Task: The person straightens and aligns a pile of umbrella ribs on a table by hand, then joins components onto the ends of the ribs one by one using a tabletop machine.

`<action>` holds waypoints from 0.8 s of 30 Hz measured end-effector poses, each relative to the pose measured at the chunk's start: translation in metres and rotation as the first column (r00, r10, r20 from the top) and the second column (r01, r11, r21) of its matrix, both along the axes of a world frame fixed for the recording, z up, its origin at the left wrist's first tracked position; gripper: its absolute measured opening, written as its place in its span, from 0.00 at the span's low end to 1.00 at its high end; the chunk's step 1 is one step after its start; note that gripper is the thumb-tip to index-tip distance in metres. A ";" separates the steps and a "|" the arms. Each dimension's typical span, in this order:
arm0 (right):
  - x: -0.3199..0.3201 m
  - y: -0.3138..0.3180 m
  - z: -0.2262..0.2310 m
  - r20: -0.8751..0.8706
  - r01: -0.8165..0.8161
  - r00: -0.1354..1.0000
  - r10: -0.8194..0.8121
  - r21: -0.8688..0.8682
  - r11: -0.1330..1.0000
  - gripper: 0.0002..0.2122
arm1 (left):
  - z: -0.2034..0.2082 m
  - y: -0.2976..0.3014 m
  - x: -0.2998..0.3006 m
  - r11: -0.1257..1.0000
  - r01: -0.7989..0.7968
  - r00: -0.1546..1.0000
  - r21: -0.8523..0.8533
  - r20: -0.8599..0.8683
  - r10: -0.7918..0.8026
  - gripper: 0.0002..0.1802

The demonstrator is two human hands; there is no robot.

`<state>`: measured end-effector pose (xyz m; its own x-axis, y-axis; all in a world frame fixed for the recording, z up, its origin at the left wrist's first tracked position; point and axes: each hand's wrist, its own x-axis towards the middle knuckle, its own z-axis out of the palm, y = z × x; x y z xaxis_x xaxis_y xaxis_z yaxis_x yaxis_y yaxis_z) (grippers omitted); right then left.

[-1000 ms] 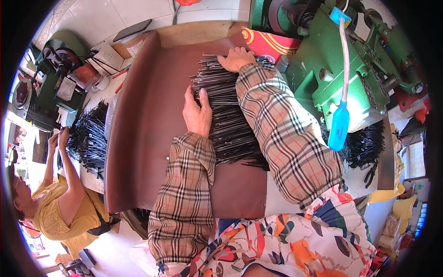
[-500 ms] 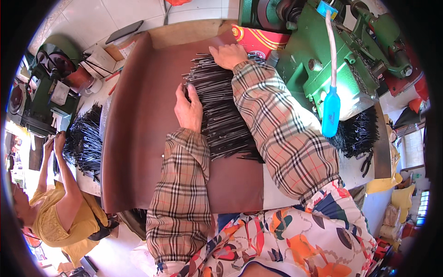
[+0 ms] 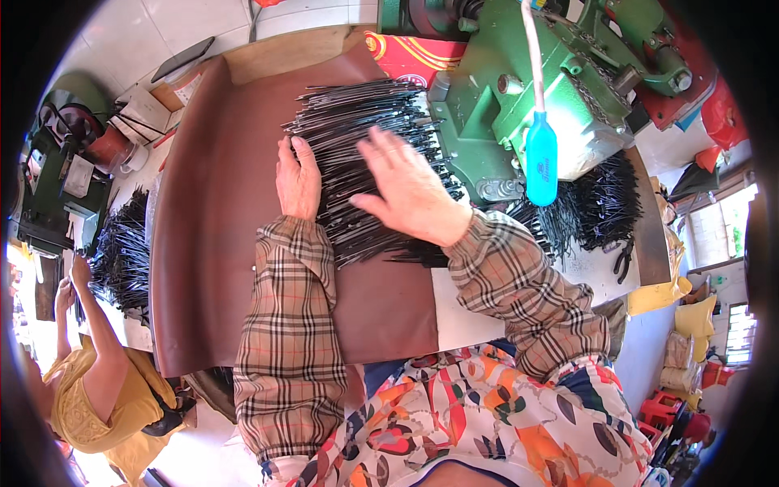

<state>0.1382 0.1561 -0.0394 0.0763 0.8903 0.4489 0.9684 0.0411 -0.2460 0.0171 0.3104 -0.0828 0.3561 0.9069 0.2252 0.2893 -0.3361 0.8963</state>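
A wide pile of thin black rods lies crosswise on a brown sheet. My left hand stands at the left ends of the rods, fingers stretched up along them and thumb apart. Over the right part of the pile is my right hand, palm down, its fingers outstretched and thumb spread, slightly blurred. Neither hand grips anything. I cannot tell whether the right palm touches the rods beneath it.
A green machine with a lit blue lamp stands at the right. More black rods and pliers lie beyond it. A red box sits behind the pile. At far left, a person in yellow works by another machine.
My right hand has drawn back from the far edge of the pile to above its right middle. My left hand stays by the rods' left ends. The whole view has shifted slightly.
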 end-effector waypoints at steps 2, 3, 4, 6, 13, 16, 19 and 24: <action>0.013 -0.007 -0.009 -0.037 0.152 0.988 -0.149 0.087 0.984 0.37 | 0.000 -0.002 -0.003 1.000 0.011 1.000 0.004 -0.017 -0.011 0.36; 0.023 -0.009 -0.011 -0.020 0.231 0.973 -0.230 0.132 0.964 0.37 | -0.001 -0.003 0.000 0.999 0.015 1.000 0.037 -0.005 -0.015 0.36; 0.034 -0.007 -0.018 -0.068 0.290 0.957 -0.283 0.169 0.942 0.38 | -0.001 -0.004 0.001 0.997 0.015 1.000 0.072 0.005 -0.016 0.36; 0.060 0.000 -0.033 -0.151 0.424 0.904 -0.400 0.194 0.885 0.37 | -0.002 -0.005 0.006 0.995 0.039 0.999 0.096 0.028 -0.041 0.36; 0.086 0.020 -0.044 -0.432 0.514 0.779 -0.454 0.026 0.858 0.31 | 0.004 -0.010 0.008 0.985 0.171 0.985 0.037 -0.017 -0.170 0.42; 0.076 0.020 -0.039 -0.501 0.469 0.780 -0.374 0.072 0.880 0.30 | -0.013 0.000 0.006 0.991 0.118 0.990 0.064 -0.089 -0.113 0.43; 0.080 0.015 -0.030 -0.531 0.461 0.768 -0.358 0.070 0.884 0.30 | -0.018 -0.001 0.012 0.976 0.200 0.979 0.080 -0.058 -0.196 0.44; 0.080 0.023 -0.034 -0.519 0.434 0.793 -0.318 0.115 0.894 0.31 | -0.015 0.002 0.006 0.976 0.216 0.974 -0.015 -0.064 -0.216 0.43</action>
